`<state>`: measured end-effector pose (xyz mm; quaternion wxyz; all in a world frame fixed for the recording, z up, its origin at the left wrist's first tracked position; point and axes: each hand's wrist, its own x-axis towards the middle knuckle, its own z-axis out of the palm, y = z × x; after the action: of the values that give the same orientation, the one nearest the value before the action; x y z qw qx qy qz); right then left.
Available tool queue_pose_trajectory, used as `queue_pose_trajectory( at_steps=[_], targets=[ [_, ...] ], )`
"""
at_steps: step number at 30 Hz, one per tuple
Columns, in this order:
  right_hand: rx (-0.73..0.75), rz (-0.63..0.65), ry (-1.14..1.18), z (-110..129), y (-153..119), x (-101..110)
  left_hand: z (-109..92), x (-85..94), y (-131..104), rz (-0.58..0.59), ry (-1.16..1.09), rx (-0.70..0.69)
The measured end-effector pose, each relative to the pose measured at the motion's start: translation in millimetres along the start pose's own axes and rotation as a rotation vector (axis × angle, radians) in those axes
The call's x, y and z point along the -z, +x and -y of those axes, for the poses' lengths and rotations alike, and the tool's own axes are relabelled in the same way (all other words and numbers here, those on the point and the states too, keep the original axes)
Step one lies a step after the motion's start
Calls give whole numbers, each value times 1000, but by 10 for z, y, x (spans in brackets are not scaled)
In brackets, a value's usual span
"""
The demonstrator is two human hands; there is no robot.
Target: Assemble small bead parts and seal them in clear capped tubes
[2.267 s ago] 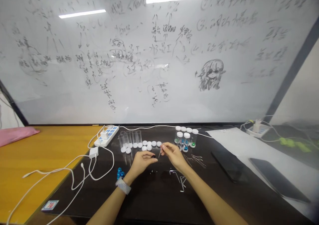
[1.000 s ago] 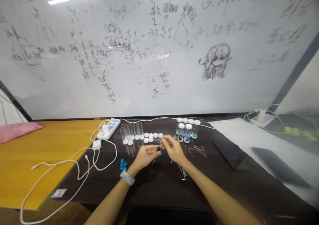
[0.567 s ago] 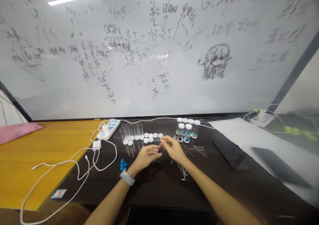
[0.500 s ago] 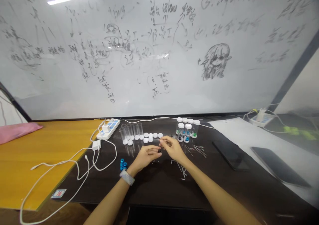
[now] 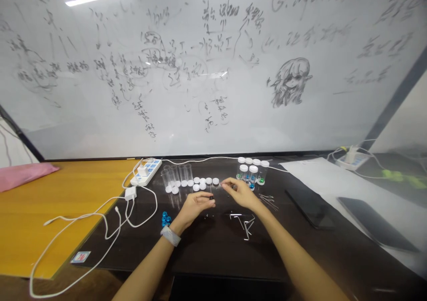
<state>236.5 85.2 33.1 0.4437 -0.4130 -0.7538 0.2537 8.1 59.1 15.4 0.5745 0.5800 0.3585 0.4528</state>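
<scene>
My left hand (image 5: 195, 207) pinches a small dark piece (image 5: 211, 197), from which a thin pin stands upright. To its right and a little higher, my right hand (image 5: 239, 191) has its thumb and fingers together; what they hold, if anything, is too small to make out. White caps (image 5: 208, 181) lie just beyond the hands. Clear tubes (image 5: 178, 175) stand behind my left hand, and capped vials (image 5: 253, 174) with blue and green pieces stand behind my right. Bent metal keys (image 5: 246, 226) and thin pins (image 5: 267, 200) lie near my right forearm. Blue pieces (image 5: 166, 219) sit beside my left wrist.
A power strip (image 5: 147, 173) with white cables (image 5: 106, 221) is at the left. At the right are a black phone (image 5: 310, 208), a grey device (image 5: 375, 223) and white paper (image 5: 320, 176). A whiteboard (image 5: 233, 127) rises behind the dark table (image 5: 207, 256).
My right hand has moved away to the right from my left hand, uncovering the upright pin. The view has shifted slightly.
</scene>
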Motion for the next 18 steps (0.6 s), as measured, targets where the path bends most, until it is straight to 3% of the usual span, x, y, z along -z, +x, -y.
queue_pose_trajectory(
  at_steps=[4, 6, 9, 18],
  targets=[
    [-14, 409, -136, -123, -61, 282, -5, -11, 0, -3, -1, 7],
    [-70, 538, -153, -192, -98, 332, 3, -8, 6, -10, -3, 7],
    [-133, 598, -197, -256, -130, 329, 17, 3, 17, -33, -5, 3],
    [-140, 591, -308, -150, -144, 239, 30, 5, 20, -64, 23, -1]
  ],
)
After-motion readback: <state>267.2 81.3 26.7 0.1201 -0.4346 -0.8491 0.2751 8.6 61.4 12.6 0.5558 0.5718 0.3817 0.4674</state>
